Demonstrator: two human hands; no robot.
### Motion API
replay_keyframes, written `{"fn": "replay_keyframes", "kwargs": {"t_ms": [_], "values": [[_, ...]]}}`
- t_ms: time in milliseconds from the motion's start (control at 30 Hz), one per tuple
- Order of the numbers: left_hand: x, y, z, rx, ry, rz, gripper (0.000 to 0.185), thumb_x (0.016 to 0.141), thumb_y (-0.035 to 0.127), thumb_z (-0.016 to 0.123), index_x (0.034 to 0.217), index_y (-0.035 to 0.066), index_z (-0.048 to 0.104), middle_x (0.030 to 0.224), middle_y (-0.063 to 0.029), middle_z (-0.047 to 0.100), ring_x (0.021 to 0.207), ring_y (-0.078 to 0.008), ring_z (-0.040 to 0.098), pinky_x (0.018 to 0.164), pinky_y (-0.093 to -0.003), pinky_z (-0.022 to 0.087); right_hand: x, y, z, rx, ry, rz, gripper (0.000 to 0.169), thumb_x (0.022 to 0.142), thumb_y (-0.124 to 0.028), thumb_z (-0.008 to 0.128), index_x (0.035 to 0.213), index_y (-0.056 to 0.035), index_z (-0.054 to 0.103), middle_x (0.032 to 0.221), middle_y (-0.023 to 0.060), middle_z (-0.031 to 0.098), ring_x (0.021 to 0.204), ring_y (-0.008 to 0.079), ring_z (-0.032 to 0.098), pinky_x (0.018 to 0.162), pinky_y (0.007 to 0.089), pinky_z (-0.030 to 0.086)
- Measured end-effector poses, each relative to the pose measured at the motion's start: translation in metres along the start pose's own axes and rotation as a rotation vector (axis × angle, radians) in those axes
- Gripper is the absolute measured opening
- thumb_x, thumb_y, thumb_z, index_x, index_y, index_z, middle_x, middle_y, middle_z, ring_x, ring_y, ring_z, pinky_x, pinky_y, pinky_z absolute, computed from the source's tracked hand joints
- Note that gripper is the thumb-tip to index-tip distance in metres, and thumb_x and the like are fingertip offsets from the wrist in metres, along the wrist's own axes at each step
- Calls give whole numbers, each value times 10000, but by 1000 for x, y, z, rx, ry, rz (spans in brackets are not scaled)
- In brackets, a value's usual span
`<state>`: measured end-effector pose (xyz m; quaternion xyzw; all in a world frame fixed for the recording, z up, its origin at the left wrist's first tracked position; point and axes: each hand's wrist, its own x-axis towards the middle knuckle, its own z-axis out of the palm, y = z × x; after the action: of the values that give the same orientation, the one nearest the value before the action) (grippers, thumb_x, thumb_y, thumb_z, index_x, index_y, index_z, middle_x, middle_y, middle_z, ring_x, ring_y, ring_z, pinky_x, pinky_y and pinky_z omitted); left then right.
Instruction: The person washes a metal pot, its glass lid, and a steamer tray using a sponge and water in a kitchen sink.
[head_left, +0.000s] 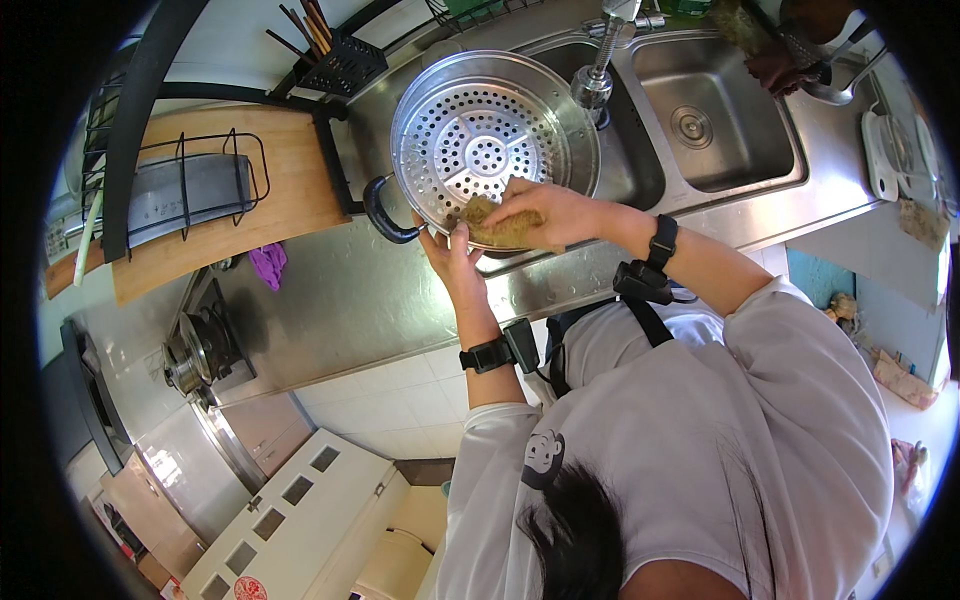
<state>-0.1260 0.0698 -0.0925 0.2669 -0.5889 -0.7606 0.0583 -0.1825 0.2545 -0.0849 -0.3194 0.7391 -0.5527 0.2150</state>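
Note:
A round metal steamer basket with a perforated bottom is tilted towards me over the left sink basin. My left hand grips its near rim, just beside the black side handle. In my right hand is a yellowish-brown scrubbing cloth, pressed against the near inner wall of the basket. Some of the left fingers are hidden behind the rim. Above the basket's right edge hangs the faucet's pull-out spout.
Beside the left basin lies the right sink basin. Ladles hang or lie at the far right. A black rack with a chopstick holder stands at the left, near a wooden board. A purple cloth rests on the steel counter.

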Motion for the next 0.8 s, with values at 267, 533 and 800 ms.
{"fn": "replay_keyframes", "kwargs": {"t_ms": [267,533,800], "values": [[5,-2,2,-38,92,13,675,795,193,599,1388,108,288,1206,-117,511,1053,-231,558,674,-317,553,-11,-8,-1,-262,-128,-28,366,714,-11,603,1022,-185,699,971,55,516,982,237,523,831,376,421],[3,7,4,10,76,16,796,772,137,609,1464,127,217,1239,-157,479,1087,-248,531,783,-332,519,-41,21,-25,-860,-250,10,273,668,-63,640,861,-237,723,1005,1,496,1065,195,456,815,388,352],[7,1,-1,81,68,58,721,777,163,602,1422,101,287,1165,-135,551,999,-201,591,638,-295,564,-41,41,-37,-846,94,296,341,661,-45,633,964,-187,701,1050,46,498,1103,211,471,861,394,393]]}}
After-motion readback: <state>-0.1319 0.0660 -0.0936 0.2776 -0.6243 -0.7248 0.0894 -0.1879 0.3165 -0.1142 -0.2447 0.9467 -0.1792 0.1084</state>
